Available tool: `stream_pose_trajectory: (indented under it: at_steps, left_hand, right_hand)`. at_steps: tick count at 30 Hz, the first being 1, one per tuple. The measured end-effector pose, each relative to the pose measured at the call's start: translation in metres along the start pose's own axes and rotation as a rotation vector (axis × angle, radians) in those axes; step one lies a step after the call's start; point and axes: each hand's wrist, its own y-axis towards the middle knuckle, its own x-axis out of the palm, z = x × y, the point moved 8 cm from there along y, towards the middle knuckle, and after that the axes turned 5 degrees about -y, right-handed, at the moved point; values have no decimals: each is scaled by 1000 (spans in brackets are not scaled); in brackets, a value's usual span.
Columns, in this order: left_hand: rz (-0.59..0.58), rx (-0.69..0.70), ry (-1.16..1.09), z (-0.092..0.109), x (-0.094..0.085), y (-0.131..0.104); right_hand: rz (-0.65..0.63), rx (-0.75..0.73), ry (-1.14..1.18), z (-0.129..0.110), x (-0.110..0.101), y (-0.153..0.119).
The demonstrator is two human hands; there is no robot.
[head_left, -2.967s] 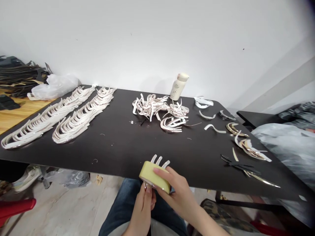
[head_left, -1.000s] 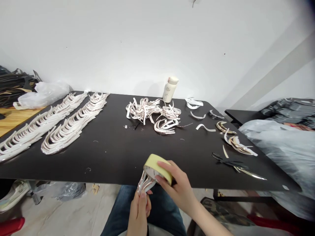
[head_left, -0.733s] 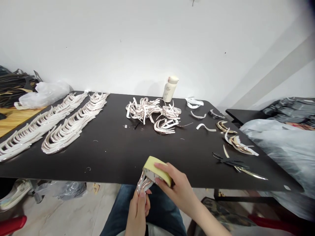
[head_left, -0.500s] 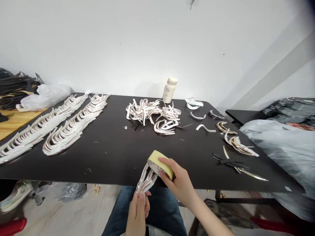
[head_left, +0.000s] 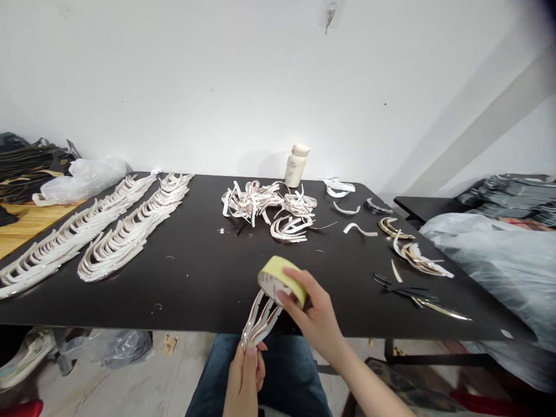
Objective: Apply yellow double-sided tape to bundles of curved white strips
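My left hand [head_left: 248, 370] is closed around the lower ends of a few shiny, pale-edged strips [head_left: 260, 324], just over the table's front edge. The strips fan upward toward a roll of yellow tape [head_left: 278, 278], which overlaps their upper ends. My right hand [head_left: 315, 313] grips that roll from the right, thumb at its side and fingers over its top. Whether the tape sticks to the strips cannot be made out. Beyond my hands lies a tangled heap of similar strips [head_left: 252, 200], with a smaller bundle [head_left: 289, 229] beside it.
Two long rows of strips [head_left: 117, 246] run along the left of the black table [head_left: 208, 278]. A cream bottle [head_left: 296, 167] stands by the wall. Curved pieces [head_left: 421, 260] and black strips [head_left: 399, 286] lie at the right, near plastic sheeting [head_left: 482, 255].
The tape roll and my right hand have risen slightly relative to the strips. My left hand keeps its hold. The whole view has tilted up a little.
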Motion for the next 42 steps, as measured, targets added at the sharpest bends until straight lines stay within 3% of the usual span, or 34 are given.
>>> stream_pose_trajectory:
  at_steps: [1,5,9,12,16,20,24,28,32,37,39,42]
  left_hand:
    - [-1,2,2,0,0,0]
    - [-17,1,9,-2,0,2]
    - [-24,-8,3,-3,0,4]
    - [-19,-21,2,-5,-1,5]
    - [-14,-20,-22,-7,-1,6]
    - [-13,-12,-31,-8,-1,6]
    - [-13,-2,-23,-6,0,7]
    - [-10,11,-13,-5,0,7]
    - [8,1,0,-6,-1,6]
    - [-7,19,32,-5,-2,8]
    - [-42,26,58,-2,-3,11]
    - [21,73,108,14,-25,13]
  right_hand:
    - [-2,8,8,2,-1,3]
    - [-205,-19,-24,2,13,10]
    - [-14,25,-19,10,3,18]
    - [-46,8,-45,12,7,16]
    - [101,20,-51,16,-7,4]
    - [-27,18,-71,17,-2,-5]
    - [94,66,-79,24,-15,-9]
    - [51,37,-124,22,-12,-12]
    - [186,0,-61,9,-19,-18]
    - [-84,20,-57,2,11,-18]
    - [-10,85,52,12,6,-16]
    - [257,366,299,53,-19,-19]
